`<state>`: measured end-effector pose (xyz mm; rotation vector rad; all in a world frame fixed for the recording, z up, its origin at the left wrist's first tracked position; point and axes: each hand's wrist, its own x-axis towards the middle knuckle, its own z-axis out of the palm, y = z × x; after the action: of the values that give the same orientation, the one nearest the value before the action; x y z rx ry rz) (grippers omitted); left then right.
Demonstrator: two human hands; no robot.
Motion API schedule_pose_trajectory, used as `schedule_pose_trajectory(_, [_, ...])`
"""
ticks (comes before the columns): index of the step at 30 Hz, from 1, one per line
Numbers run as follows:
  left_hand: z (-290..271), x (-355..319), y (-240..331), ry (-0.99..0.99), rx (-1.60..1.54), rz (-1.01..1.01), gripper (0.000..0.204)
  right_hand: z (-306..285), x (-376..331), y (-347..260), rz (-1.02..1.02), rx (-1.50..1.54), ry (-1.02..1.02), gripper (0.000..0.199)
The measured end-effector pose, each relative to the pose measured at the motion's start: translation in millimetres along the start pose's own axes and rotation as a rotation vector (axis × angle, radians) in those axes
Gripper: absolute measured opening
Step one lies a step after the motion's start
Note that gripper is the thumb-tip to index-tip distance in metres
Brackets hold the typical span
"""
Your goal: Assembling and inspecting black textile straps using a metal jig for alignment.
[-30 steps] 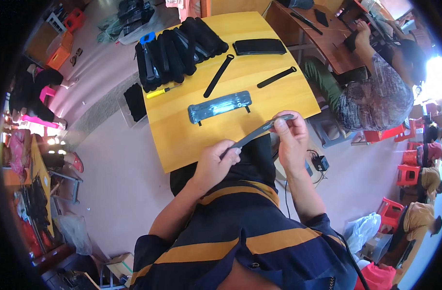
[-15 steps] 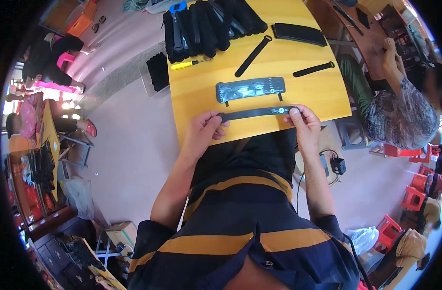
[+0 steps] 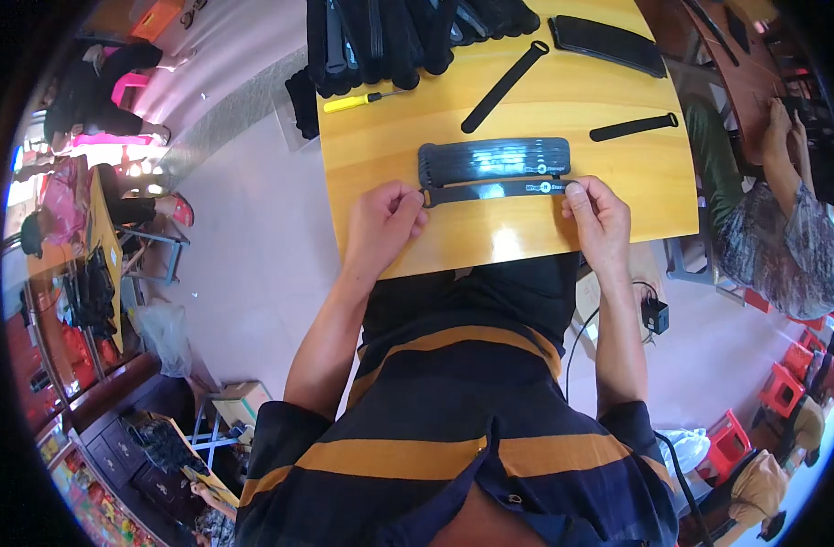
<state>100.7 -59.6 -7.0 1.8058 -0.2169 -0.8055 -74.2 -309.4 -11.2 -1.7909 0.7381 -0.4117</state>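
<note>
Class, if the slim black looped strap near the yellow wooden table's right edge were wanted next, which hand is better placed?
Probably the right hand: it is nearer that looped strap; the left hand is farther left. Both hold a flat black strap between them.

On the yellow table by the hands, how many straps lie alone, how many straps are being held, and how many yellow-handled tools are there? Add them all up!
Loose straps: 2
Held strap: 1
Yellow-handled tool: 1
Total: 4

Red stools (image 3: pixel 782 392) stood at right; at left were a plastic bag (image 3: pixel 164 335), a box (image 3: pixel 241 403) and dark drawers (image 3: pixel 116 444).
</note>
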Motion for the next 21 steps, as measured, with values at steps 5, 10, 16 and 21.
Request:
schedule_pose_trajectory(5, [2.1,6.2,10.9,0.009,0.168,0.026,0.020,-2.6,15.1,-0.5,0.010,-0.094,0.002,0.018])
schedule_pose_trajectory(10, [0.8,13.0,1.3,0.020,0.248,0.089,0.019,-1.0,23.1,2.7,0.029,-0.071,0.020,0.019])
schedule_pose_trajectory(16, [0.5,16.6,0.9,0.036,0.291,0.100,0.020,-1.0,26.7,4.3,0.073,-0.053,0.007,0.019])
schedule_pose_trajectory(21, [0.3,18.6,0.1,0.040,0.310,0.110,0.020,-0.3,27.9,4.4,0.079,-0.089,0.006,0.018])
